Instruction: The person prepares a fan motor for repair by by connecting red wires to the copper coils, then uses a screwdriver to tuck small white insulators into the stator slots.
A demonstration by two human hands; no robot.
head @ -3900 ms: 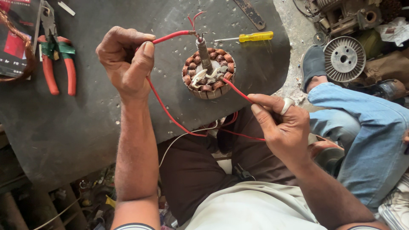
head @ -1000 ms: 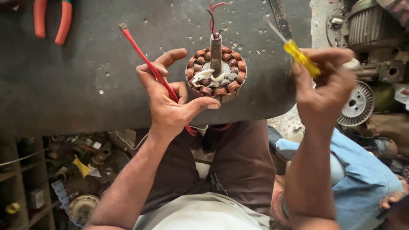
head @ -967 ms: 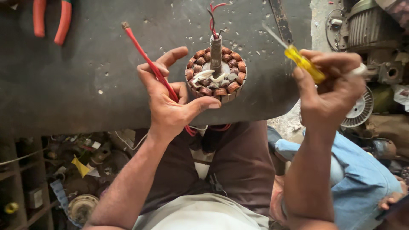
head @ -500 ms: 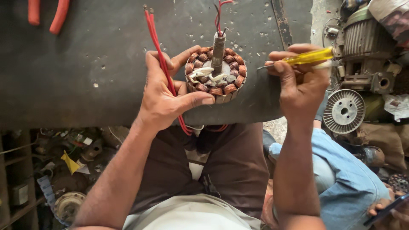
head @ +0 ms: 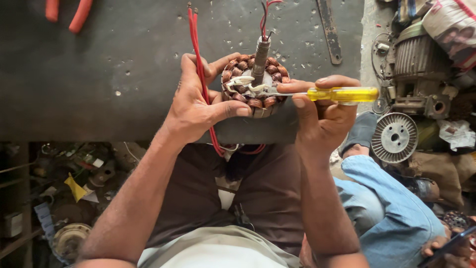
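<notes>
So the wound stator (head: 254, 84) is sat on the dark metal worktop (head: 99, 84), right at its near edge, shaft (head: 260, 54) sticking up out of the middle. All the copper coils round the ring look wound already, and white sleeving is bunched next to the shaft, so the winding part seems done; what looks left is tidying and tucking the leads, though that's only a guess from how it sits.

The left hand (head: 198, 106) is wrapped round the left side of the stator, thumb pressed on its front rim, and a pair of red wires (head: 201, 79) is pinned under the fingers, running away up the worktop. The right hand (head: 322, 116) is closed on a yellow-handled screwdriver (head: 342, 94), its blade poked in among the coils beside the shaft.

Further back from the stator, red plier handles (head: 69, 12) and a flat metal bar (head: 329, 30) are lying on the worktop. To the right of the stator, old motor housings (head: 416, 54) and a ribbed round cover (head: 395, 137) are piled up, and somebody's denim-clad leg (head: 391, 208) is in view. Below-left, shelves of scrap parts (head: 64, 198) can be made out.
</notes>
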